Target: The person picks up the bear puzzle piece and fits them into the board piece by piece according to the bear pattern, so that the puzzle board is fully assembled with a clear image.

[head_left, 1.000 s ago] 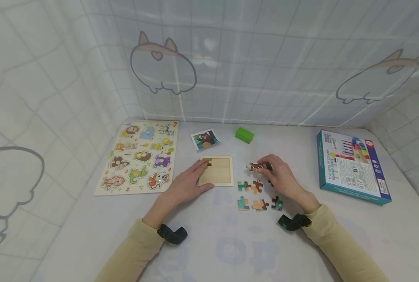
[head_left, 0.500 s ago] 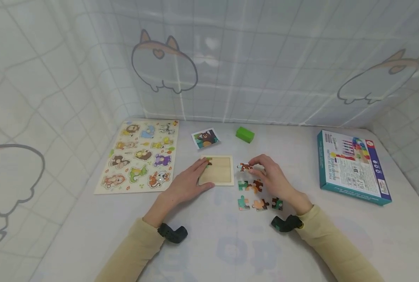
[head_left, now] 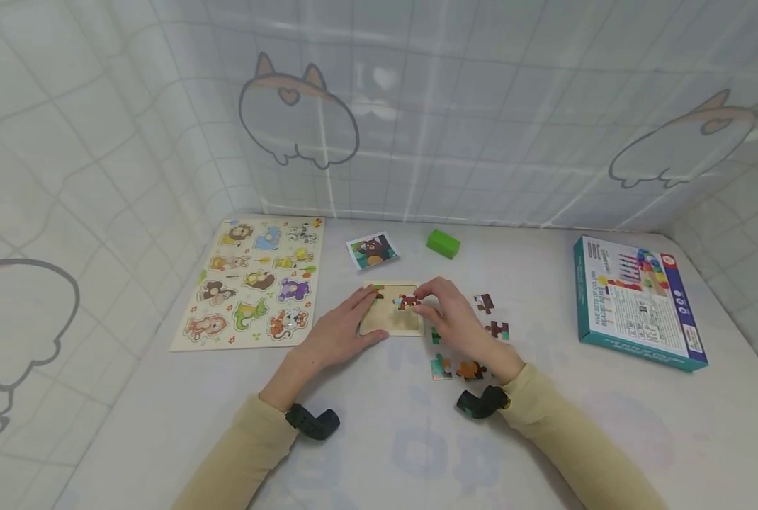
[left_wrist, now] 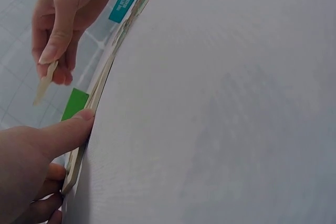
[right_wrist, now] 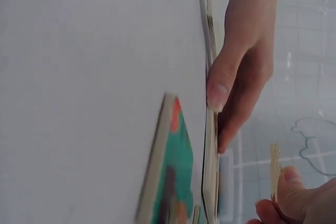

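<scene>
My left hand (head_left: 337, 333) steadies the small square wooden puzzle tray (head_left: 385, 320), with thumb and fingers on its left side. A green-and-brown jigsaw piece (head_left: 379, 288) lies in the tray's far left corner, partly hidden by fingertips. Over the tray's right part, my right hand (head_left: 457, 322) pinches a brown bear jigsaw piece (head_left: 407, 302) between thumb and fingers. In the left wrist view that piece (left_wrist: 44, 85) appears edge-on, raised above the tray. Several loose pieces, among them a teal one (head_left: 440, 367) and an orange one (head_left: 471, 370), lie right of the tray; my right hand covers some.
A bear picture card (head_left: 372, 251) and a green block (head_left: 443, 244) lie beyond the tray. At left is an animal peg-puzzle board (head_left: 251, 283). A teal-edged bead box (head_left: 637, 301) stands at right. Patterned cloth walls (head_left: 455, 142) rise behind.
My right hand has moved left, carrying the bear piece from the loose pieces to above the tray. Two pieces at the right have come into view. My left hand stays in place.
</scene>
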The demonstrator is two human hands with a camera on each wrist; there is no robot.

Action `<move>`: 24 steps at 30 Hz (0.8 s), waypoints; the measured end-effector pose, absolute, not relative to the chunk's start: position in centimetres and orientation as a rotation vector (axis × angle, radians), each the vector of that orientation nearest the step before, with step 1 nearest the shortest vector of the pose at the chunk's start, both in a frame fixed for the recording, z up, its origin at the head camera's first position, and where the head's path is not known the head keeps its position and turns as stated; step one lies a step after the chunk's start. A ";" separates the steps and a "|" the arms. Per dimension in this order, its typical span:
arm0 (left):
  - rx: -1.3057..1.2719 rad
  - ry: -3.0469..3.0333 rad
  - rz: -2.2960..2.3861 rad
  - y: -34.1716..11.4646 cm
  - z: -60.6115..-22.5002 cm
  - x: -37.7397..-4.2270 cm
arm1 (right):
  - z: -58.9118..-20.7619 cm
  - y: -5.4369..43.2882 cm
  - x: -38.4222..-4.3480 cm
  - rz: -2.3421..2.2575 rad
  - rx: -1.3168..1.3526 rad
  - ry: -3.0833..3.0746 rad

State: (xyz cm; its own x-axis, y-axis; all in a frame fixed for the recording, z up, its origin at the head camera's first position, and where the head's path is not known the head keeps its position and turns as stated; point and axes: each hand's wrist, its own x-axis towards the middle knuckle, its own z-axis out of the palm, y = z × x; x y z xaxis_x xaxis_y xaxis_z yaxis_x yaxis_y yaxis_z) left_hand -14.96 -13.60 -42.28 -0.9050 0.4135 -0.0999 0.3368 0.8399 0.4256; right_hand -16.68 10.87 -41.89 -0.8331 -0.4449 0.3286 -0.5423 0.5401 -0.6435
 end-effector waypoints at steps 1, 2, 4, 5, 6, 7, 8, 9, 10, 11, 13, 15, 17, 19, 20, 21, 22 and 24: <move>0.580 2.831 0.606 -13.6 -42.2 -14.9 | -41.9 10.6 -16.8 1.166 0.859 -2.646; 0.575 2.831 0.606 -13.6 -42.2 -14.9 | -41.9 10.4 -16.9 1.156 0.862 -2.652; 0.568 2.832 0.613 -13.6 -42.2 -14.9 | -41.9 10.0 -17.2 1.145 0.864 -2.665; 0.566 2.832 0.615 -13.6 -42.2 -14.9 | -41.8 9.8 -17.3 1.144 0.860 -2.667; 0.563 2.831 0.614 -13.6 -42.2 -14.9 | -41.9 9.5 -17.5 1.143 0.857 -2.667; 0.558 2.829 0.615 -13.6 -42.2 -14.9 | -41.9 9.3 -17.6 1.142 0.853 -2.667; 0.555 2.827 0.618 -13.6 -42.2 -14.9 | -41.9 9.1 -17.7 1.142 0.848 -2.669; 0.552 2.825 0.620 -13.6 -42.2 -14.8 | -41.9 8.9 -17.9 1.142 0.842 -2.666; 0.550 2.825 0.620 -13.6 -42.2 -14.8 | -41.9 8.6 -18.0 1.144 0.838 -2.659; 0.549 2.825 0.618 -13.6 -42.2 -14.8 | -42.0 8.4 -18.2 1.142 0.835 -2.654; 0.550 2.825 0.618 -13.6 -42.1 -14.8 | -42.1 8.0 -18.4 1.140 0.831 -2.650; 0.551 2.828 0.605 -13.6 -42.2 -14.8 | -42.1 7.6 -18.6 1.140 0.829 -2.641; 0.551 2.831 0.592 -13.6 -42.2 -14.8 | -42.2 7.3 -18.8 1.139 0.830 -2.635; 0.549 2.834 0.578 -13.5 -42.3 -14.8 | -42.2 7.0 -19.0 1.137 0.834 -2.628; 0.549 2.835 0.569 -13.5 -42.3 -14.9 | -42.3 7.0 -19.1 1.132 0.832 -2.630; 0.551 2.838 0.565 -13.5 -42.3 -14.9 | -42.4 6.9 -19.2 1.132 0.832 -2.630; 0.555 2.841 0.561 -13.5 -42.4 -14.9 | -42.4 6.8 -19.3 1.130 0.829 -2.630; 0.560 2.846 0.559 -13.5 -42.5 -14.9 | -42.6 6.7 -19.5 1.125 0.817 -2.638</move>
